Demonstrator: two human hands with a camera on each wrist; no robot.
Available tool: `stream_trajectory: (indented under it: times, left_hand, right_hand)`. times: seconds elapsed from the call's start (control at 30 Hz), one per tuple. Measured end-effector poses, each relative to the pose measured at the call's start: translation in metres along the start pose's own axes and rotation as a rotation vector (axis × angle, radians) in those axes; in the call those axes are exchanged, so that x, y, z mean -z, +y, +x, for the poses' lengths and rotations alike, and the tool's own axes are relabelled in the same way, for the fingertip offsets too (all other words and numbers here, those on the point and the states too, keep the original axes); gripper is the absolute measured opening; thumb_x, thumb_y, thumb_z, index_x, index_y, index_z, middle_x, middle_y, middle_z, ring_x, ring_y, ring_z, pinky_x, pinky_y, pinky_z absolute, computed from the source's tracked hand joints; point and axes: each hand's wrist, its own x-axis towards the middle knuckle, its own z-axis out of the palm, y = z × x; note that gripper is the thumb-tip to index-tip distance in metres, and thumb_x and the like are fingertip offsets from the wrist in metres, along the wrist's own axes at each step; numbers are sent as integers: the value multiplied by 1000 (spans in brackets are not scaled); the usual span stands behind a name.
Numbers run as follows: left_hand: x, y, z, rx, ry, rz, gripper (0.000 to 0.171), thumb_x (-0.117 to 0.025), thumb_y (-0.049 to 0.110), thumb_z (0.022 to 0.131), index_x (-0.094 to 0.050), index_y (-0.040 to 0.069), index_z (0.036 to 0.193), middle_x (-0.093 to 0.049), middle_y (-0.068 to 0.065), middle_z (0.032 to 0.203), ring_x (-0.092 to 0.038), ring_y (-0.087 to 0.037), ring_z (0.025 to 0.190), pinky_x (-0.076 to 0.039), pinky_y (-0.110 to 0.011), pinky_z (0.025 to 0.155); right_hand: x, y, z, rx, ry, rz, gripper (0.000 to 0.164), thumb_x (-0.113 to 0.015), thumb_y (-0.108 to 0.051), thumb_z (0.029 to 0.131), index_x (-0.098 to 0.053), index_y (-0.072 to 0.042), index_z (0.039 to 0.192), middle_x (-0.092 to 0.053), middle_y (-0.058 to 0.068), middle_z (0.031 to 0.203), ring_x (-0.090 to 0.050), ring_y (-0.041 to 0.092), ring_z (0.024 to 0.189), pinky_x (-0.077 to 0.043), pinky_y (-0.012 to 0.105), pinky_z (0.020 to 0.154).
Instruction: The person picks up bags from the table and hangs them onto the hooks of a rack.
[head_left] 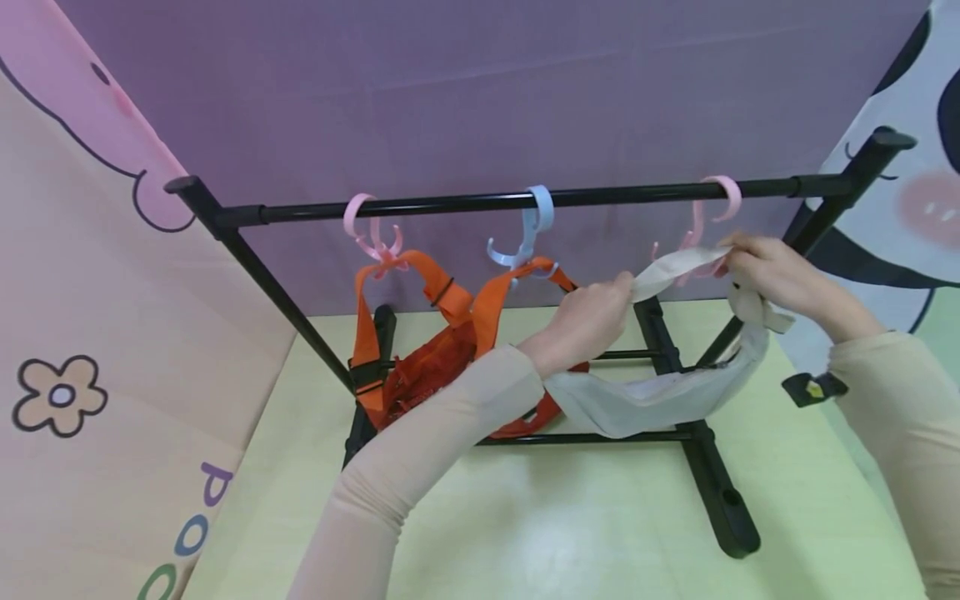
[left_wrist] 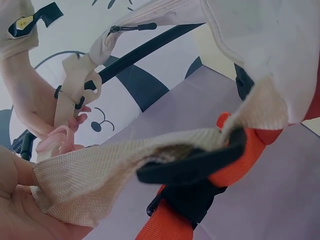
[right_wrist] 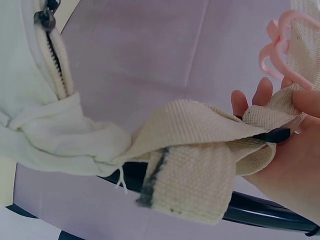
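Observation:
Both hands hold a white zippered waist bag by its cream strap, which stretches between them in front of a pink hook at the right of the rail. My left hand grips the strap close to the bag's left end. In the left wrist view a dark buckle sits on that strap. My right hand pinches the strap beside the lower prongs of the pink hook. Below it the strap end is folded back, and the bag's zipper shows in the right wrist view.
A black rack stands on a pale green surface. Orange bags hang by straps from a pink hook and a blue hook, just left of my left arm. A purple cloth backs the rack.

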Motion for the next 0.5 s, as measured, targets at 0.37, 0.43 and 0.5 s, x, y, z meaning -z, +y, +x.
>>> stream_trajectory:
  times: [0.37,0.43,0.5]
  left_hand:
    - [1,-1,2,40,-30,9,15,-42,15,93,-44,8,106,-53,-1,80,-50,-11,57,-37,-20,43]
    - [2,0,4,57,-47,-9,15,-42,15,93,-44,8,106,-53,-1,81,-50,-12,58,-37,-20,44]
    - [5,-1,5,77,-57,-34,15,-41,15,93,-44,9,106,-53,0,80,-50,-12,59,-38,-21,45]
  right_hand:
    - [-2,3,2,-87,-93,145,36,-25,-14,94,-47,8,112,-57,20,101,-55,12,82,-42,28,69]
    - [-2,4,2,-103,-109,190,36,-24,-14,94,-47,8,111,-58,17,101,-56,6,80,-42,28,70]
    - [-2,6,1,-123,-123,229,36,-24,-17,95,-47,6,111,-59,13,100,-56,5,81,-42,30,72]
